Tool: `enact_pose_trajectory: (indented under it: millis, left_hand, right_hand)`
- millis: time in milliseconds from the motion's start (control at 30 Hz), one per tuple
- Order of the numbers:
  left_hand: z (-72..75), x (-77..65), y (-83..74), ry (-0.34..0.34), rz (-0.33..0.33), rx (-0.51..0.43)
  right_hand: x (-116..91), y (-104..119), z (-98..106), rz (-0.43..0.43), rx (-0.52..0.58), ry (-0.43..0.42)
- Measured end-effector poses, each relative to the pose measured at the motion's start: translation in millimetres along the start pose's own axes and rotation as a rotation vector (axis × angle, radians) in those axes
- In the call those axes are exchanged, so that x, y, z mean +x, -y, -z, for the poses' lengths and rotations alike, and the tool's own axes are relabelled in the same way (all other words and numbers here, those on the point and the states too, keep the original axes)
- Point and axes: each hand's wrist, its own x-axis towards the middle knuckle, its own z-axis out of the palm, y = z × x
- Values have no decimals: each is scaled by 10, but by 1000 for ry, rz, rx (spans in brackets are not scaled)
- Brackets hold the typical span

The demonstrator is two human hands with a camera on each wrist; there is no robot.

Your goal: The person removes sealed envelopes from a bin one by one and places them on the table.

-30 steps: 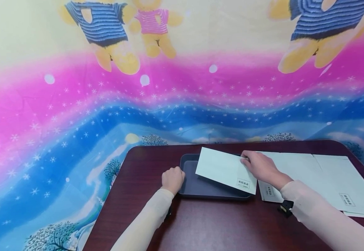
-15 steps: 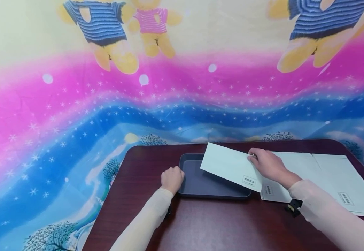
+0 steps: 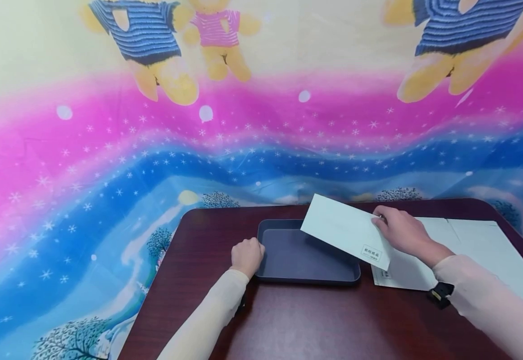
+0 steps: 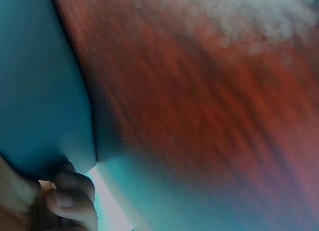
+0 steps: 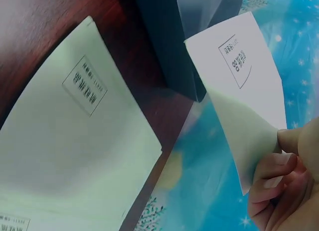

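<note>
My right hand [image 3: 407, 232] pinches a pale green envelope [image 3: 340, 225] at its upper right edge, thumb on one face and curled fingers on the other. Held tilted above the dark grey tray [image 3: 284, 277], the envelope [image 5: 244, 81] overlaps the tray's right part in the head view. A small printed box shows near one corner. My left hand [image 3: 246, 256] grips the left side of the tray. In the left wrist view its curled fingers [image 4: 72, 201] lie at the tray's wall [image 4: 45, 91].
More pale envelopes [image 3: 482, 260] lie flat on the dark red-brown table [image 3: 297, 320] at the right, with printed boxes on them. A cartoon-printed cloth [image 3: 261, 125] hangs behind the table's far edge.
My right hand has moved to the right and slightly up with the envelope, uncovering more of the tray. My left hand has stayed at the tray's left side.
</note>
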Motion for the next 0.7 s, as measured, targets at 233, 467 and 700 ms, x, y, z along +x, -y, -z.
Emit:
enact_pose_trajectory:
  millis: [233,467,700]
  left_hand:
    - [10,-6,-2,8,4,-1]
    - [24,-18,1,9,7,3]
    - [14,-43,17,-13,-10,2]
  right_hand:
    - [-45,-127,75,-24,-4,5]
    - [-93,-249,123,-58,-12,25]
    - [-154,-349,152,-81,-14,24]
